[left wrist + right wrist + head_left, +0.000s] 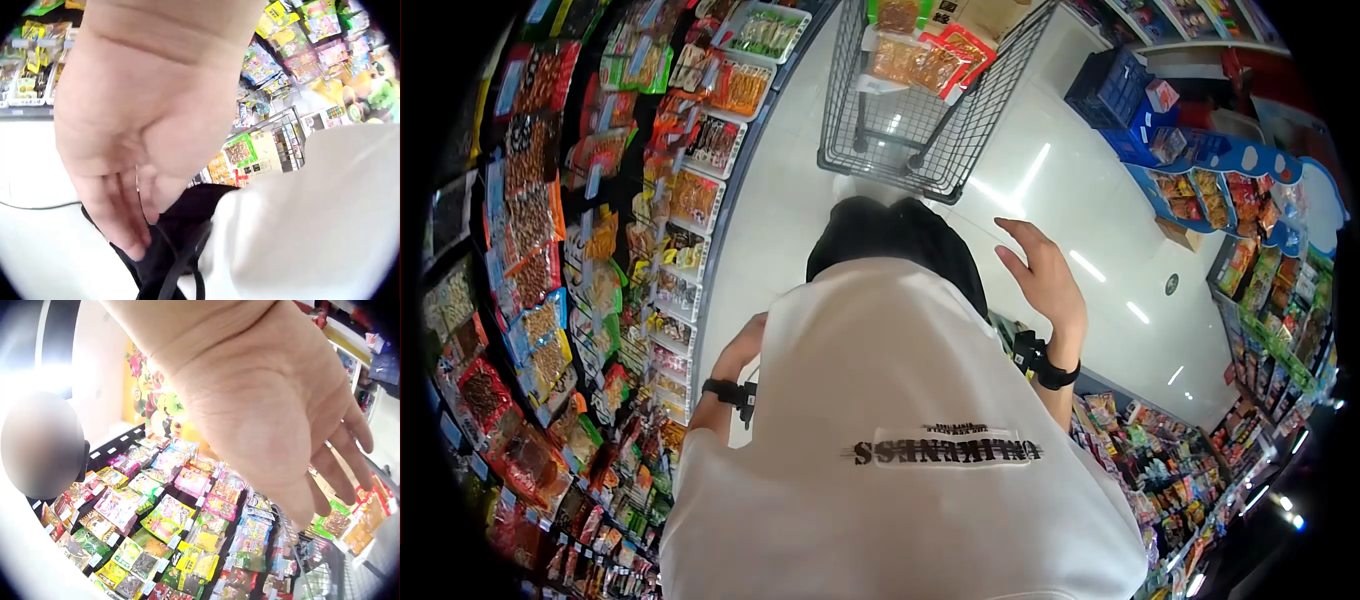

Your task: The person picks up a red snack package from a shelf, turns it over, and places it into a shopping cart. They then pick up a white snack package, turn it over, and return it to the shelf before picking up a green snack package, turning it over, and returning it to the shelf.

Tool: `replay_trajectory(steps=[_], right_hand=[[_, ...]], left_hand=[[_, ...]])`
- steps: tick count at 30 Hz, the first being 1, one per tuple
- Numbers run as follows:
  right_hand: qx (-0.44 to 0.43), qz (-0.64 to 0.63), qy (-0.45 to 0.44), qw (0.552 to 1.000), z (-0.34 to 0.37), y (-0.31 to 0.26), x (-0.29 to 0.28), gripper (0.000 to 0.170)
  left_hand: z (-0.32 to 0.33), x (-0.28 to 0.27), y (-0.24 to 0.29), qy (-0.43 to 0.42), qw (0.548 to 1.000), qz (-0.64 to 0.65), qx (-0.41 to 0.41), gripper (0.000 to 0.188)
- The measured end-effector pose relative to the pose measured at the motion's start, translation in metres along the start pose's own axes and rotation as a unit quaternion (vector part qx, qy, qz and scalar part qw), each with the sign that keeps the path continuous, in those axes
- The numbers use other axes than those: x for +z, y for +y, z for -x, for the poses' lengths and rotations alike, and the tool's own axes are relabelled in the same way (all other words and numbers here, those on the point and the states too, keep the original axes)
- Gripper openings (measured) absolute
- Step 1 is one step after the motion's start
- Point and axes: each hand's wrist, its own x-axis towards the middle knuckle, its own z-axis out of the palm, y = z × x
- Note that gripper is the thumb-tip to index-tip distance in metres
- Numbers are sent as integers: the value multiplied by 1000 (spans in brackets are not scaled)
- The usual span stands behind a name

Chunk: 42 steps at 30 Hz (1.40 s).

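My left hand point(745, 341) hangs at my left side beside the white shirt. In the left wrist view that hand point(140, 137) has loosely bent fingers with nothing in them, near the black trousers point(169, 234). My right hand point(1045, 278) is held out on the right, thumb and fingers apart. Its palm point(269, 412) shows bare in the right wrist view. In front of my legs stands a wire shopping cart point(837, 130), touched by neither hand. Several snack packets point(897, 58) and a cardboard box point(990, 18) lie in it.
Shelves of hanging snack bags point(530, 240) and white trays point(696, 200) line the left. At right are blue crates point(1110, 85), a blue display stand point(1215, 150) and more snack racks point(1270, 290). Pale tiled floor point(1100, 240) runs between. Packed snack shelves point(162, 519) fill the right wrist view.
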Motion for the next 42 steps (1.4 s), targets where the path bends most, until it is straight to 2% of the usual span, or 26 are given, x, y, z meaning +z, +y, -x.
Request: replay_trajectory(steps=[1,2,3,5,7,10,13,14,17,18,19,21,24,27,29,30,33,34,35,36,39,41,42], right_hand=[[4,-6,1,1000,1,10,-7,35],[10,-11,1,1000,3,20,-14,35],[8,-10,-2,1000,4,29,-21,35],[-1,-1,-2,1000,-5,45,-36,34],[-24,39,-5,999,-15,64,-46,34],[-47,64,1,997,-32,77,-60,34],[-53,47,-4,997,-51,79,-68,35],[-53,37,-9,998,-58,79,-70,35],[-51,-5,-34,998,-85,85,-61,36],[-78,-46,-37,995,-99,100,-48,35],[-52,-101,-59,992,-113,110,-35,34],[1,-211,-103,972,-141,126,-8,33],[35,-198,-126,972,-176,149,32,29],[41,-205,-134,969,-211,158,69,27],[44,-231,-132,963,-235,165,94,27],[24,-197,-129,972,-248,174,111,28],[116,-244,-117,956,-286,186,155,28],[156,-260,-130,944,-299,191,168,26],[173,-289,-115,935,-310,198,185,27],[187,-318,-99,924,-319,211,208,28],[233,-381,-74,891,-348,243,264,28],[274,-406,-76,869,-366,245,275,25],[296,-452,-67,839,-371,245,281,27]], left_hand=[[-4,2,13,32,999,7,-8,31],[-20,-11,-5,28,999,-36,-6,21],[-33,-26,-23,9,994,109,5,15],[-41,-49,10,46,986,156,22,18],[-58,-66,51,123,989,75,-7,19],[-71,-78,133,143,989,-13,42,25],[-97,-87,194,136,986,-46,81,29],[-112,-93,207,108,988,-20,105,29],[-155,-101,252,78,986,-56,134,28],[-167,-98,270,72,988,-47,127,27],[-186,-98,278,61,988,-55,131,26],[-233,-101,283,37,987,-69,138,25],[-328,-98,255,25,984,-75,157,26],[-380,-70,257,15,986,-114,121,27],[-436,-55,222,23,984,-98,145,27],[-461,-48,205,30,983,-88,157,27],[-502,-28,209,98,989,-111,11,30],[-513,-21,206,105,993,37,-25,31],[-524,-15,204,113,975,184,-61,33],[-535,-11,201,122,933,325,-95,34],[-571,1,188,120,870,465,-112,35],[-584,6,183,131,872,461,-100,34],[-589,7,186,146,873,455,-96,34]])
